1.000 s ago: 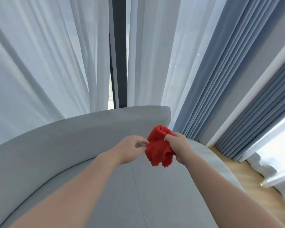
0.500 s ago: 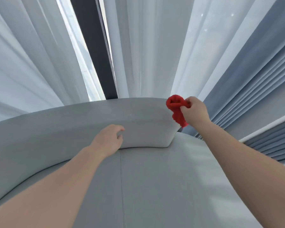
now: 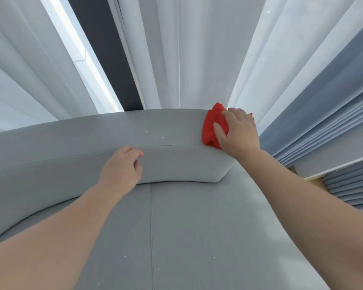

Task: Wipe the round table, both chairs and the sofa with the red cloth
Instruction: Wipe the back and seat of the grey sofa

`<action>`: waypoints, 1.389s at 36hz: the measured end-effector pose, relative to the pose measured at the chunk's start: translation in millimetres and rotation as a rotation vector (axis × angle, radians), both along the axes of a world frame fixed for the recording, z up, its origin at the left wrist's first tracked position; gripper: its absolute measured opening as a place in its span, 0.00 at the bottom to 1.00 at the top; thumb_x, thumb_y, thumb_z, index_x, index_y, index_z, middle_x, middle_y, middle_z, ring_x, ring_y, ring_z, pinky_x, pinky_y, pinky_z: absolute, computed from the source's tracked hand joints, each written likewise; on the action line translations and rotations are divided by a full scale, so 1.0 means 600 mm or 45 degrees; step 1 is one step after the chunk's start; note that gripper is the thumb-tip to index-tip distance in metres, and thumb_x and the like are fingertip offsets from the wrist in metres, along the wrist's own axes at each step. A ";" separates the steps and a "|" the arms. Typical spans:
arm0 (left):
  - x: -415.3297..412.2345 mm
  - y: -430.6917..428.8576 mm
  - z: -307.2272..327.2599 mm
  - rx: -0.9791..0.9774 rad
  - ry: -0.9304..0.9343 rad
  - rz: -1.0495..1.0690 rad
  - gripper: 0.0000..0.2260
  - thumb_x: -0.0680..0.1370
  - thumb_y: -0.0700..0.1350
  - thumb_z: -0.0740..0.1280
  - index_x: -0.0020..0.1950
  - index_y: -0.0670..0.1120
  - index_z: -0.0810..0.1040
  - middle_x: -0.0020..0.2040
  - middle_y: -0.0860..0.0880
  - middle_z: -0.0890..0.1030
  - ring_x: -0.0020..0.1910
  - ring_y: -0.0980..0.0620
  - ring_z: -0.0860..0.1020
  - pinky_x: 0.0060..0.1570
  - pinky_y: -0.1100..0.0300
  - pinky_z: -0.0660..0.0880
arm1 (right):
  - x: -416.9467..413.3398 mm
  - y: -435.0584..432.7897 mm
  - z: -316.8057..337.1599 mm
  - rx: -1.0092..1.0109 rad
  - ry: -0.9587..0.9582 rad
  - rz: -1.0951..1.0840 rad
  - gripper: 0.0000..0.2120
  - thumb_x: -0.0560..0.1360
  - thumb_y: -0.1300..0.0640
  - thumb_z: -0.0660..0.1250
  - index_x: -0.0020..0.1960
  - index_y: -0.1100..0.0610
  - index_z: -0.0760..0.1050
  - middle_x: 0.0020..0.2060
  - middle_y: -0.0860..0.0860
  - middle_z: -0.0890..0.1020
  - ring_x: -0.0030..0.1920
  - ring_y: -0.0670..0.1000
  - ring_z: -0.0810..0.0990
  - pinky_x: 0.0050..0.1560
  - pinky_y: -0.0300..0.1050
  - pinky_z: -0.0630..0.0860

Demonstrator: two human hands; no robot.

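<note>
Right hand (image 3: 238, 130) flat on red cloth (image 3: 212, 127), atop sofa (image 3: 113, 130), left hand (image 3: 122, 170) curled

Your right arm reaching forward and outward, your right hand (image 3: 239, 132) palm down, fingers spread flat on the red cloth (image 3: 211, 126), thumb splayed, your left arm stretched forward, your left hand (image 3: 122, 168) palm down, fingers loosely curled, seemingly holding nothing.

grey sofa (image 3: 176, 227) | red cloth (image 3: 211, 130) on backrest top | white specks (image 3: 155, 136)
</note>
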State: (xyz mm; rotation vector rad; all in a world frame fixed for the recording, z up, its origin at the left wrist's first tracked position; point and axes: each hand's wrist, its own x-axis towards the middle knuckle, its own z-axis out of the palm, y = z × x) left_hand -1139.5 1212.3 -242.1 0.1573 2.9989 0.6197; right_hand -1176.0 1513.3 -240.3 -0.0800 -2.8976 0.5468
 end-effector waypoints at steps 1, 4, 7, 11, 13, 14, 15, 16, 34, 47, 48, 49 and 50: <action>-0.001 -0.003 -0.001 0.009 0.007 -0.003 0.12 0.76 0.37 0.62 0.57 0.44 0.79 0.58 0.47 0.77 0.59 0.47 0.73 0.55 0.55 0.69 | -0.012 -0.006 -0.006 0.072 -0.139 -0.008 0.29 0.78 0.39 0.52 0.72 0.54 0.66 0.71 0.56 0.68 0.71 0.62 0.63 0.72 0.58 0.54; 0.002 -0.014 -0.004 0.027 0.040 -0.025 0.12 0.76 0.36 0.62 0.56 0.44 0.79 0.57 0.48 0.77 0.59 0.47 0.73 0.55 0.56 0.69 | -0.034 -0.017 -0.038 0.253 -0.420 -0.065 0.35 0.76 0.30 0.44 0.78 0.45 0.50 0.78 0.52 0.54 0.76 0.62 0.50 0.74 0.64 0.45; 0.002 -0.030 -0.006 0.043 0.076 -0.036 0.12 0.75 0.35 0.62 0.55 0.43 0.79 0.56 0.48 0.78 0.58 0.46 0.74 0.55 0.56 0.69 | -0.034 -0.018 -0.053 0.303 -0.348 -0.101 0.35 0.76 0.31 0.43 0.78 0.46 0.51 0.77 0.52 0.58 0.76 0.62 0.52 0.74 0.64 0.46; -0.002 -0.055 -0.012 0.053 0.111 -0.022 0.12 0.75 0.35 0.63 0.55 0.44 0.79 0.56 0.48 0.78 0.58 0.47 0.74 0.55 0.57 0.69 | -0.034 -0.019 -0.059 0.340 -0.265 -0.115 0.33 0.78 0.35 0.44 0.78 0.49 0.53 0.76 0.53 0.62 0.75 0.61 0.56 0.75 0.61 0.48; 0.000 -0.070 -0.020 0.068 0.117 -0.003 0.12 0.74 0.35 0.63 0.55 0.43 0.79 0.56 0.48 0.78 0.58 0.47 0.74 0.54 0.57 0.69 | -0.037 -0.026 -0.062 0.359 -0.252 -0.110 0.33 0.78 0.36 0.44 0.78 0.51 0.54 0.75 0.54 0.63 0.75 0.61 0.58 0.75 0.61 0.50; 0.002 -0.077 -0.025 0.076 0.115 0.007 0.12 0.74 0.34 0.63 0.54 0.43 0.79 0.55 0.48 0.78 0.57 0.47 0.74 0.54 0.56 0.70 | -0.037 -0.028 -0.063 0.370 -0.249 -0.107 0.33 0.78 0.37 0.43 0.78 0.52 0.55 0.75 0.55 0.63 0.75 0.61 0.58 0.75 0.60 0.50; 0.004 -0.084 -0.031 0.080 0.108 0.014 0.12 0.74 0.34 0.63 0.54 0.43 0.79 0.55 0.48 0.78 0.57 0.47 0.74 0.53 0.56 0.70 | -0.038 -0.030 -0.063 0.376 -0.250 -0.105 0.33 0.78 0.37 0.43 0.78 0.52 0.55 0.75 0.55 0.63 0.74 0.61 0.58 0.75 0.60 0.50; 0.006 -0.091 -0.036 0.081 0.099 0.017 0.11 0.74 0.34 0.63 0.54 0.43 0.79 0.55 0.48 0.78 0.57 0.46 0.74 0.54 0.55 0.70 | -0.039 -0.031 -0.063 0.380 -0.251 -0.106 0.33 0.78 0.38 0.42 0.78 0.53 0.54 0.75 0.55 0.62 0.74 0.61 0.58 0.75 0.60 0.50; 0.014 -0.151 -0.096 0.101 0.056 0.107 0.12 0.74 0.33 0.63 0.53 0.43 0.79 0.54 0.47 0.79 0.54 0.46 0.75 0.48 0.59 0.68 | -0.051 -0.080 -0.064 0.398 -0.185 -0.009 0.33 0.76 0.46 0.41 0.77 0.57 0.58 0.74 0.57 0.66 0.73 0.60 0.62 0.74 0.58 0.55; 0.022 -0.193 -0.110 0.111 0.022 0.149 0.11 0.74 0.33 0.63 0.54 0.42 0.79 0.53 0.48 0.78 0.53 0.46 0.75 0.49 0.56 0.71 | -0.072 -0.193 -0.063 0.379 -0.162 0.173 0.32 0.77 0.47 0.41 0.76 0.58 0.60 0.74 0.56 0.66 0.74 0.59 0.62 0.74 0.56 0.55; 0.023 -0.195 -0.110 0.114 0.028 0.150 0.11 0.74 0.33 0.63 0.54 0.42 0.79 0.53 0.48 0.78 0.53 0.46 0.75 0.49 0.56 0.71 | -0.074 -0.207 -0.064 0.367 -0.153 0.187 0.31 0.77 0.48 0.41 0.76 0.58 0.60 0.73 0.57 0.67 0.74 0.59 0.63 0.74 0.55 0.56; 0.025 -0.199 -0.110 0.116 0.032 0.154 0.11 0.74 0.34 0.63 0.54 0.43 0.79 0.53 0.48 0.78 0.53 0.46 0.76 0.50 0.56 0.71 | -0.076 -0.217 -0.065 0.354 -0.143 0.188 0.30 0.78 0.48 0.42 0.76 0.59 0.61 0.73 0.57 0.67 0.74 0.59 0.63 0.74 0.55 0.56; 0.027 -0.202 -0.109 0.119 0.032 0.161 0.12 0.74 0.34 0.63 0.54 0.43 0.79 0.54 0.48 0.78 0.53 0.47 0.75 0.50 0.57 0.71 | -0.078 -0.223 -0.065 0.347 -0.138 0.183 0.30 0.78 0.49 0.43 0.76 0.59 0.61 0.73 0.57 0.67 0.74 0.59 0.63 0.74 0.55 0.56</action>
